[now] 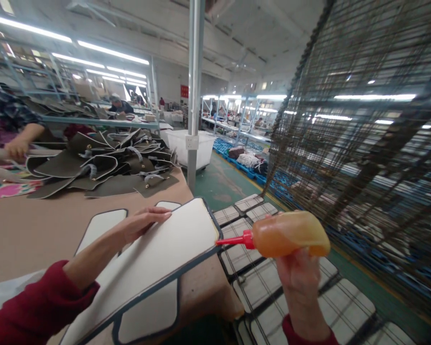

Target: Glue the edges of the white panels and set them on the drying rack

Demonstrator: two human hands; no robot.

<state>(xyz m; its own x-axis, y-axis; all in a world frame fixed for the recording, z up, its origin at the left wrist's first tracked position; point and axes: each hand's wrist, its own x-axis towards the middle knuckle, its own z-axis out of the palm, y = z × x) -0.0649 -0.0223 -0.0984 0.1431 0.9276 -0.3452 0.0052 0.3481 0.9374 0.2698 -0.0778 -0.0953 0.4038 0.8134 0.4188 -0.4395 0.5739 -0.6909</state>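
My left hand [145,223] lies on a white panel [158,254] with a dark border, its fingers stretched out flat near the far edge. The panel is tilted across the table corner. My right hand [300,273] is wrapped round a squeeze bottle [290,234] of amber liquid, held on its side. Its red nozzle [237,239] points left, with the tip at the panel's right corner. A thin yellowish line runs along the panel's short right edge. More white panels with dark borders, such as a lower one [149,311], lie under and behind it.
Dark flat pieces with grey straps [104,163] are heaped on the brown table [57,215]. A co-worker's hand [17,146] is at the left. Wire racks [309,120] rise at the right; one below bears white panels [258,278]. A metal post [193,96] and white bin [204,148] stand ahead.
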